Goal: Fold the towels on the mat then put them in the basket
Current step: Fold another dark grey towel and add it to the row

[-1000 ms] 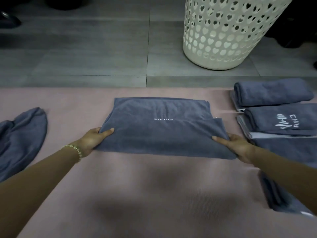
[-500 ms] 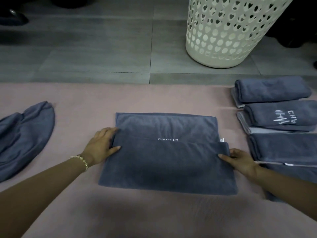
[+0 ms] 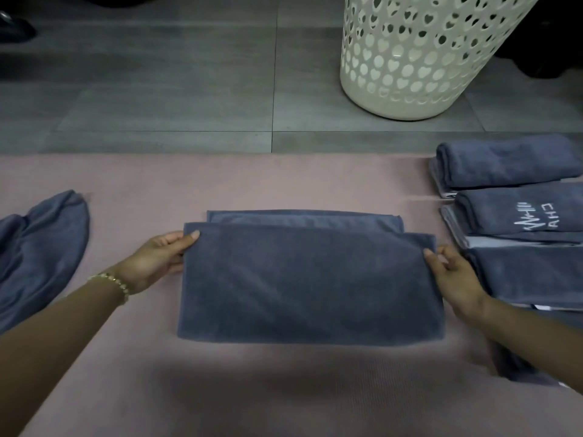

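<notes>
A grey-blue towel (image 3: 310, 279) lies folded in the middle of the pink mat (image 3: 284, 181), its top layer drawn up almost to the far edge. My left hand (image 3: 157, 260) pinches the top layer's far left corner. My right hand (image 3: 454, 275) pinches the far right corner. Several folded towels (image 3: 520, 216) lie in a column at the right side of the mat. The white basket (image 3: 419, 55) with heart-shaped holes stands on the floor beyond the mat, to the right.
A crumpled grey-blue towel (image 3: 41, 247) lies at the left edge of the mat. Grey floor tiles (image 3: 157, 89) stretch beyond the mat. A dark shoe (image 3: 12, 29) shows at the far left.
Both hands took the near edge of the towel and carried it away from me over the rest, hiding the printed logo. The towel is now folded narrower.
</notes>
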A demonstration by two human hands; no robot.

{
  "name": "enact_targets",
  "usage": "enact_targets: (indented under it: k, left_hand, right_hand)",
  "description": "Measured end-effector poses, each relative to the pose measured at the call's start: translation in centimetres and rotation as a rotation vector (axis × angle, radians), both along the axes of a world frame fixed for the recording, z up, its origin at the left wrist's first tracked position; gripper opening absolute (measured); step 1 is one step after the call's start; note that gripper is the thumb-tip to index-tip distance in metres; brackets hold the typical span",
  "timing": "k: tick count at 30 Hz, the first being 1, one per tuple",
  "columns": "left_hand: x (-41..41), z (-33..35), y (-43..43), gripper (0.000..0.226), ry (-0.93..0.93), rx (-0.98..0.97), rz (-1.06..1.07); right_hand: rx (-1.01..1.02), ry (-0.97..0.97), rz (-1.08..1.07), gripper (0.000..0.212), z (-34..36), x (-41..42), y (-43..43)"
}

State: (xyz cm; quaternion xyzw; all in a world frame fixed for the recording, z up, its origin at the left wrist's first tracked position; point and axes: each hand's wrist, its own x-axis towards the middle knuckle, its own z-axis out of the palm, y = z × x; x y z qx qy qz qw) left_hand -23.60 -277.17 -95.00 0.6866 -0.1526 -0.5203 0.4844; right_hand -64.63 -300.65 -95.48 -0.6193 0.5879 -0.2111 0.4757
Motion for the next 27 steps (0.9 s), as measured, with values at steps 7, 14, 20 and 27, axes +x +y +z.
enact_targets:
  k: [7,14,20,27]
  left_hand:
    - [0.4,-0.7,-6.1,0.015,-0.231,0.032,0.259]
    - [0.9,-4.7,-6.7,0.022,-0.245,0.112,0.337]
    - [-2.3,-3.1,-3.7,0.030,-0.582,0.207,0.113]
    - [-6.1,-4.5,2.4,0.026,-0.853,0.208,0.032]
  right_hand:
    - [-0.061,0.000,-0.059,0.025,-1.2,4.6,-5.3]
    - [0.018,0.184,-0.081,0.025,-4.0,5.8,-7.2]
    - [0.122,0.250,0.027,0.035,-1.0,4.8,-3.8]
    - [0.006,0.439,0.087,0.034,-2.3,0.0,3.5]
